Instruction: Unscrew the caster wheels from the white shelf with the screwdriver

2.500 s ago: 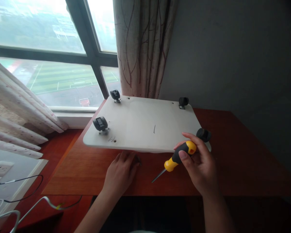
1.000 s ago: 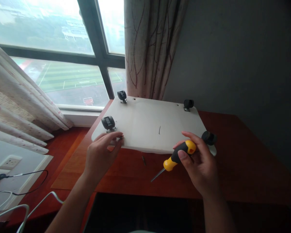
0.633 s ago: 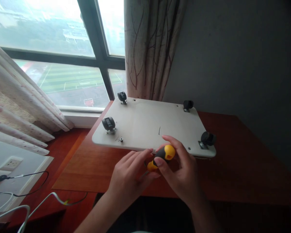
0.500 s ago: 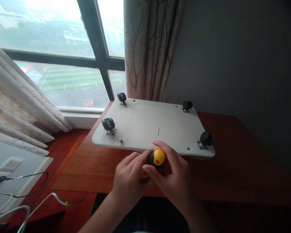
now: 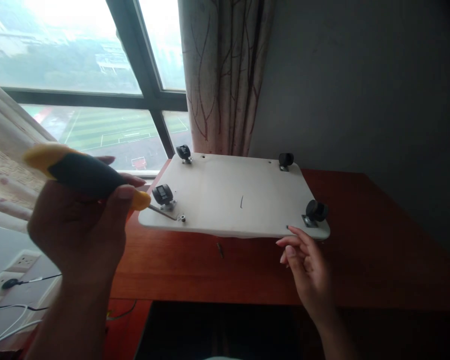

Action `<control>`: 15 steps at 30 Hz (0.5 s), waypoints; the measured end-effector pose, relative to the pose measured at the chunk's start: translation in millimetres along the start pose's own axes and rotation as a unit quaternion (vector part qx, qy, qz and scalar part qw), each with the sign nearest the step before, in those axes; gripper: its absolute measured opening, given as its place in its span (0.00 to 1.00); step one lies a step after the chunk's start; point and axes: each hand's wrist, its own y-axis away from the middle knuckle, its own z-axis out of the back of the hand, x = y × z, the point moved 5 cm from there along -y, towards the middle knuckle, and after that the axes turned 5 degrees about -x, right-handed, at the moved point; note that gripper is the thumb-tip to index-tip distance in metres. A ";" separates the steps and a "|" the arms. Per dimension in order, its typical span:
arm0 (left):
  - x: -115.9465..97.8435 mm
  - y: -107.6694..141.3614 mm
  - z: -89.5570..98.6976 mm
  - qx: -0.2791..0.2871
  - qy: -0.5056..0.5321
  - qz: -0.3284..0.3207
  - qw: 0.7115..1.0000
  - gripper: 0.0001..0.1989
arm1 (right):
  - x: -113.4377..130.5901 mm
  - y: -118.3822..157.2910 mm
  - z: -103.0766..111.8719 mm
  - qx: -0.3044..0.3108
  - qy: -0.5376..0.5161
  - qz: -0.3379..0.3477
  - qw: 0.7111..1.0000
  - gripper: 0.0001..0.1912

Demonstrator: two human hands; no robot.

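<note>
My left hand (image 5: 86, 220) is wrapped round the dark and yellow handle of a screwdriver (image 5: 90, 172), raised at the left. Its thin metal shaft slants down to the right, and the tip appears close to a small metal fitting (image 5: 183, 218) on the white board (image 5: 225, 187); I cannot tell if they touch. Beside the tip stands the front-left caster wheel (image 5: 163, 195). At the board's front right edge is my right hand (image 5: 305, 260), fingers apart and loosely bent, with nothing visible in it. Its fingertips are near a small hole (image 5: 287, 227).
More black casters stand on the board, such as the front-right caster (image 5: 315, 212). A small dark metal piece (image 5: 219, 250) lies on the red-brown table (image 5: 195, 272). Behind are a window (image 5: 123, 135) and curtain (image 5: 225, 80). Cables and wall sockets (image 5: 24, 261) are at lower left.
Both hands were together at the board's front edge around the screwdriver. My left hand has carried it left and up; my right hand has let go and moved right.
</note>
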 end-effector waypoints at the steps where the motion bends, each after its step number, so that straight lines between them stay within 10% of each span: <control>1: 1.0 0.1 -2.4 0.003 0.003 -0.006 1.000 0.21 | -3.8 2.9 1.0 0.000 0.005 -0.001 1.000 0.19; 15: 12.1 8.8 -13.9 0.032 -0.024 0.013 0.999 0.23 | -27.9 21.7 8.4 -0.006 0.024 -0.049 0.998 0.21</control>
